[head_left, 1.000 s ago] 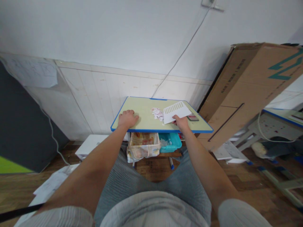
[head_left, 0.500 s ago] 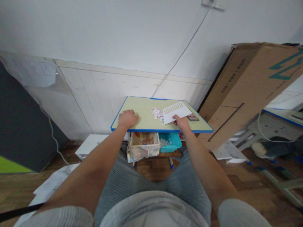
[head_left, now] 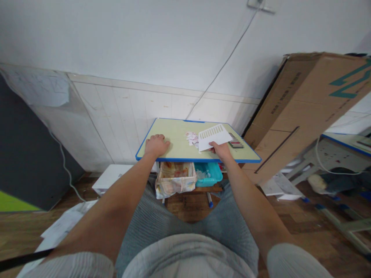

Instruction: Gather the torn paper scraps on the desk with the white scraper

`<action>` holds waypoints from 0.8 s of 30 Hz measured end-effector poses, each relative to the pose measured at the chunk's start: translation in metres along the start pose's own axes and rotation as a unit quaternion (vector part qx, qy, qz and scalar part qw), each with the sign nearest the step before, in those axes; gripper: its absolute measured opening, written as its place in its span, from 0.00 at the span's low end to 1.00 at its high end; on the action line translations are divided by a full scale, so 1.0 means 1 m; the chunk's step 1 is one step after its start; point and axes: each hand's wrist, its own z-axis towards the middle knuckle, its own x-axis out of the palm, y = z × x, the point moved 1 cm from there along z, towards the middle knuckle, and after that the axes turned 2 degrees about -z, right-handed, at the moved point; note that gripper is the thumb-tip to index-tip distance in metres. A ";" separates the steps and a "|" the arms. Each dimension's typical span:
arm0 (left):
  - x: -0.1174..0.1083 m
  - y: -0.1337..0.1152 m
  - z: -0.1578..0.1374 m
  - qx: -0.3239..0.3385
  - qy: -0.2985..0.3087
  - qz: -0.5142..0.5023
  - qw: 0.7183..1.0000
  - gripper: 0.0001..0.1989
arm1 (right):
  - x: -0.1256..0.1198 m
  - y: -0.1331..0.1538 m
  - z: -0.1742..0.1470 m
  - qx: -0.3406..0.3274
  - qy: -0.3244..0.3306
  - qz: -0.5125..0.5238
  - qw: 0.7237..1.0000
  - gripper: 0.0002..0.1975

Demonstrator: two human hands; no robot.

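On the left part of the pale yellow, blue-edged table (head_left: 176,129) rests my left hand (head_left: 157,146), palm down with its fingers out and nothing in them. My right hand (head_left: 219,150) pinches the near edge of a white card (head_left: 213,138), which has a row of cut-out slots along its far side. The thumb lies on top of the card; the other fingers are mostly hidden beneath it. Just left of the card is a small heap of white and pinkish paper scraps (head_left: 191,138), partly covered by it. A dark, flat object, partly blurred out, (head_left: 236,142) lies to the right.
Under the tabletop are a cloth-lined basket (head_left: 176,185) and a turquoise plastic bin (head_left: 210,177). A tall cardboard box (head_left: 301,112) leans at the right. A white box (head_left: 111,175) stands on the floor at left. A cable (head_left: 222,67) runs down the wall behind.
My right hand has shifted slightly left with the card, uncovering more of the dark flat object. My left hand has stayed in place.
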 end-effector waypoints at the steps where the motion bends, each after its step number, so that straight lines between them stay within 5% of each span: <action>1: 0.000 0.000 0.000 0.001 0.000 -0.001 1.000 0.30 | 0.000 -0.001 0.001 0.001 -0.002 -0.002 1.000 0.11; 24: 0.004 0.003 0.002 0.004 -0.007 -0.003 1.000 0.31 | 0.000 0.004 -0.002 0.016 -0.083 0.023 0.996 0.11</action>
